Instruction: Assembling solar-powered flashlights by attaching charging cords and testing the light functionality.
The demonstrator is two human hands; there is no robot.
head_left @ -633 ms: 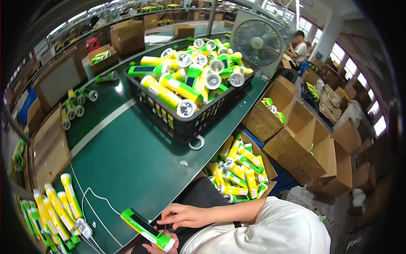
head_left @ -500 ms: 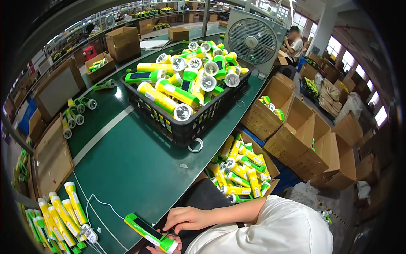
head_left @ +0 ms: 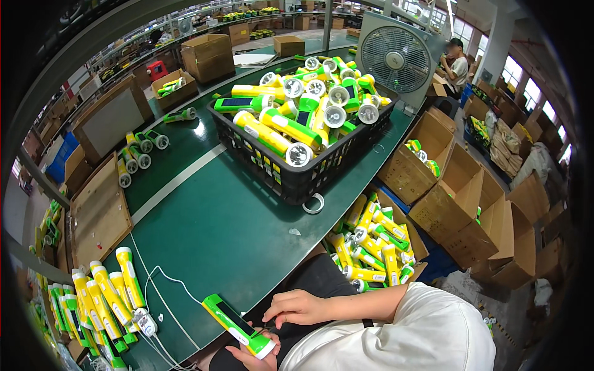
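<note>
Green-and-yellow plastic flashlight rests cupped in the left hand at the green tabletop edge, so the right hand, fingertips pinched narrow, should work steadily.

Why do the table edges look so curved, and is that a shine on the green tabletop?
Head view: the fisheye lens bends the long green table toward a dark round rim; overhead light leaves a pale glare patch on it beside the black plastic crate of yellow-and-green flashlights; the left hand, holding a green-and-white flashlight, and the right hand beside it look sharp, not blurred.
</note>
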